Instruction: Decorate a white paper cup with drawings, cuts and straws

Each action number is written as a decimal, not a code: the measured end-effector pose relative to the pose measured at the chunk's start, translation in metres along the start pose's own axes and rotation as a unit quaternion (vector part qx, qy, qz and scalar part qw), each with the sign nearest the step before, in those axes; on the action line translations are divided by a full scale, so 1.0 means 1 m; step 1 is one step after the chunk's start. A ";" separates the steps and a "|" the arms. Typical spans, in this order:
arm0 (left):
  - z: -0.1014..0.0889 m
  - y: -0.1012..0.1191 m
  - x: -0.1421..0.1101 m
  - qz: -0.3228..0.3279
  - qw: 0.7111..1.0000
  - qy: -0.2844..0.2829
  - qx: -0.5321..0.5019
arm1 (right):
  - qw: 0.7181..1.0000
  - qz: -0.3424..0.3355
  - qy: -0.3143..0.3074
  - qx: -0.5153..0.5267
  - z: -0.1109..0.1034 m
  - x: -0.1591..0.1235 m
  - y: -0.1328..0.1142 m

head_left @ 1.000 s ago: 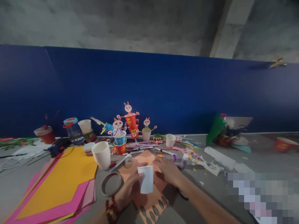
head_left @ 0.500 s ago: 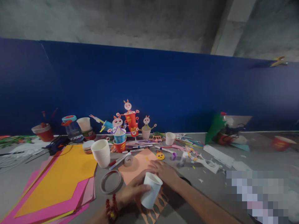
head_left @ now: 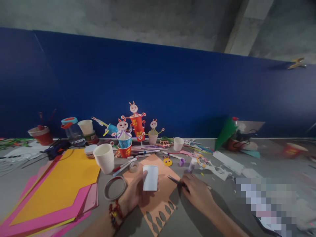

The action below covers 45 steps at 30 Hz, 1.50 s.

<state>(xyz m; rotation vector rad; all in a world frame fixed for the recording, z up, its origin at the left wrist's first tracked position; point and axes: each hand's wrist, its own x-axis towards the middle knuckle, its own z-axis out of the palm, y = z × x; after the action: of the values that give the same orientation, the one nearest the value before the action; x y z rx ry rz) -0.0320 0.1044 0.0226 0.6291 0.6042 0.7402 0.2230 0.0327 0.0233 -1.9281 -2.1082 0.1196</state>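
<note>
My left hand (head_left: 134, 191), with a beaded bracelet on its wrist, is closed around a pale paper cup (head_left: 150, 178). The cup is held over an orange sheet of paper (head_left: 161, 191) with leaf-shaped cut-outs along its near edge. On the right, my right hand (head_left: 197, 190) is closed on a pair of dark scissors (head_left: 178, 183), whose blades point left toward the cup. A yellow bunny-face cutout (head_left: 167, 161) lies at the sheet's far edge. Left of my left hand lies a roll of tape (head_left: 115, 188).
Yellow and pink paper sheets (head_left: 56, 184) cover the left side. A white cup (head_left: 104, 158) stands beside them. Bunny figures on cups (head_left: 124, 141), markers (head_left: 124, 166), a glue stick (head_left: 192, 165) and paper scraps (head_left: 217, 170) lie farther back, before a blue partition (head_left: 172, 89).
My right hand has moved right, away from the cup, and now holds the scissors. My left hand has raised the cup and turned it more upright.
</note>
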 end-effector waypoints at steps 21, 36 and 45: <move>-0.001 0.001 -0.015 0.125 0.980 -0.146 0.044 | 0.862 -0.049 0.113 0.493 0.011 0.065 -0.070; -0.006 0.000 -0.020 0.123 0.977 -0.161 -0.071 | 0.631 -0.021 0.056 0.774 0.002 0.054 -0.061; 0.005 -0.009 -0.023 0.074 0.972 -0.209 -0.079 | 0.544 0.074 0.091 0.831 0.031 0.058 -0.073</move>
<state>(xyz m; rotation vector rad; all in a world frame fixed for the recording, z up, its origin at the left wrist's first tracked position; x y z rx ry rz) -0.0382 0.0799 0.0259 0.6625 0.1096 0.7569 0.1409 0.0863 0.0203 -0.6778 -0.6707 1.2920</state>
